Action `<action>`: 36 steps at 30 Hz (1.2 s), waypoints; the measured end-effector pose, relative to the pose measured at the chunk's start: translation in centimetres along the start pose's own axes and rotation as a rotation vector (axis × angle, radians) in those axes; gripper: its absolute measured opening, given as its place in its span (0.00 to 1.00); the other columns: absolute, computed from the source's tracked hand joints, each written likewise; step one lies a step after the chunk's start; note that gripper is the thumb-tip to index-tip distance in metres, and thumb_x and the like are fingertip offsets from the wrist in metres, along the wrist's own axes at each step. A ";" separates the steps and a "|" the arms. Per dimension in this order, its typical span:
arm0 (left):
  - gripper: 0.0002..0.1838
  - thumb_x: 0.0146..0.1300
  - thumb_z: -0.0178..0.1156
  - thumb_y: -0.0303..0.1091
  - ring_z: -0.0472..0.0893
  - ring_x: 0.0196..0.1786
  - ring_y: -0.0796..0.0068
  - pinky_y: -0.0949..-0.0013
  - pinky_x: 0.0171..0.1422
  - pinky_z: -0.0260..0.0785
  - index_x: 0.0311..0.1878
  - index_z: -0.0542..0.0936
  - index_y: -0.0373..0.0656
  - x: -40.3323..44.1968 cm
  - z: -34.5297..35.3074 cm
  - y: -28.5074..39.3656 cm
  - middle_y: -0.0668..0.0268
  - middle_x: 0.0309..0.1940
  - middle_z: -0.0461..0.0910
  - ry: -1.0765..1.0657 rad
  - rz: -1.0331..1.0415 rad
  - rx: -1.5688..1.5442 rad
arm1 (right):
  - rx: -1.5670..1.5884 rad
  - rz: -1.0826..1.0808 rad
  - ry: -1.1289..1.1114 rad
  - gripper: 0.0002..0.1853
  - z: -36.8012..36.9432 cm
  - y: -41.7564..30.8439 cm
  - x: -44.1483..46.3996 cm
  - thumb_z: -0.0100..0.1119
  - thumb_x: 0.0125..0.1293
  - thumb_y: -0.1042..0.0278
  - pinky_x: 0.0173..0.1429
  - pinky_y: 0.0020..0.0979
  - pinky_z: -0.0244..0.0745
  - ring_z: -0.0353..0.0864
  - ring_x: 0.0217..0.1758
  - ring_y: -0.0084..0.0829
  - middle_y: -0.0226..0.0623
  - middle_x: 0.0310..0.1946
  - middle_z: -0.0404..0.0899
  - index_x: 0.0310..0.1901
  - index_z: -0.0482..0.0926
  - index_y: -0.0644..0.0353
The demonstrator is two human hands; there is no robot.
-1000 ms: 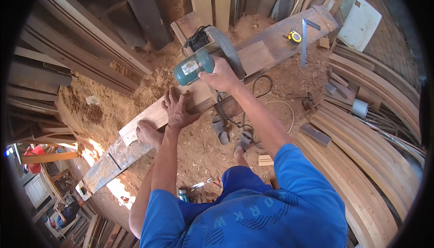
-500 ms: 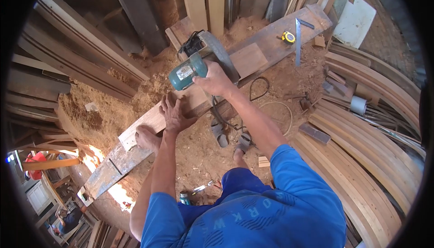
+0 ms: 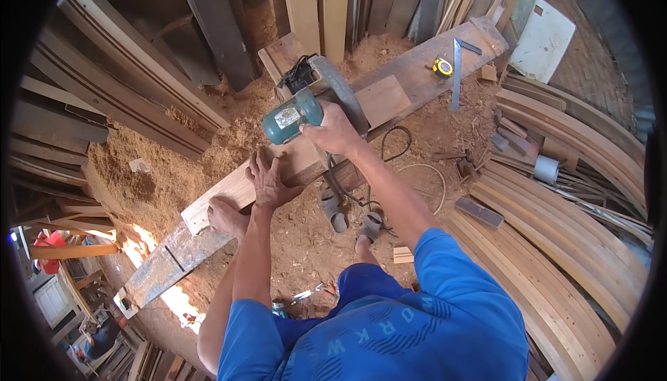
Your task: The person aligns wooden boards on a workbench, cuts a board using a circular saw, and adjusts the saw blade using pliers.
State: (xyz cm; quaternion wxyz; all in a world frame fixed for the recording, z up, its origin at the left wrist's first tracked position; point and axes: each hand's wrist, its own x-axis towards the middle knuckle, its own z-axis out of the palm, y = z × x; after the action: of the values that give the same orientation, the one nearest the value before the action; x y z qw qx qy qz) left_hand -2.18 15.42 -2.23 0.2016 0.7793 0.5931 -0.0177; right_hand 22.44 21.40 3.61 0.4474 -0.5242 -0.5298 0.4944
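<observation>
My right hand (image 3: 332, 129) is closed round the handle of a green circular saw (image 3: 285, 120), which rests on a wooden board (image 3: 229, 190). My left hand (image 3: 267, 181) lies on that board with its fingers spread, to the left of the saw. Beside it a bare foot (image 3: 224, 216) presses on the board near its left end. Under the board runs a long worn plank (image 3: 156, 263). The saw's blade is hidden, and its black cord (image 3: 394, 145) loops down to the right.
A yellow tape measure (image 3: 442, 68) and a metal square (image 3: 456, 79) lie toward the plank's right end. Curved timbers (image 3: 549, 270) are stacked at the right. Boards (image 3: 299, 6) stand at the back. Sawdust (image 3: 125, 179) is heaped at the left. Another person (image 3: 103, 336) is at the lower left.
The view has shifted slightly. My right hand stays closed on the saw, and my left hand and the foot keep their places on the board.
</observation>
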 end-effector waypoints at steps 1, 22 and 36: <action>0.59 0.31 0.84 0.57 0.43 0.83 0.36 0.27 0.78 0.41 0.73 0.68 0.60 0.0 0.0 0.0 0.43 0.80 0.47 0.000 0.001 0.000 | 0.000 -0.004 -0.005 0.20 0.0 0.0 0.0 0.67 0.58 0.68 0.56 0.35 0.76 0.80 0.45 0.31 0.40 0.40 0.83 0.51 0.79 0.68; 0.58 0.31 0.83 0.56 0.45 0.82 0.37 0.28 0.77 0.43 0.73 0.70 0.58 -0.1 -0.6 0.7 0.44 0.80 0.49 0.001 0.000 0.005 | -0.002 -0.034 0.014 0.19 0.0 0.0 -0.1 0.67 0.59 0.69 0.57 0.37 0.76 0.81 0.46 0.35 0.43 0.41 0.83 0.51 0.79 0.68; 0.53 0.35 0.84 0.55 0.46 0.82 0.40 0.35 0.82 0.41 0.69 0.74 0.52 -0.5 -1.7 1.8 0.47 0.79 0.51 0.022 0.001 -0.012 | 0.107 0.125 0.149 0.21 -5.1 -7.2 -14.5 0.70 0.60 0.69 0.51 0.35 0.79 0.85 0.41 0.34 0.45 0.38 0.85 0.54 0.80 0.68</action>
State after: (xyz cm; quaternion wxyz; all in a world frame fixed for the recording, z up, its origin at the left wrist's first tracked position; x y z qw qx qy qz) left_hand -1.00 15.10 0.04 0.1996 0.7786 0.5949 -0.0054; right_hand 27.42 7.51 11.92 0.4813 -0.5667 -0.4342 0.5087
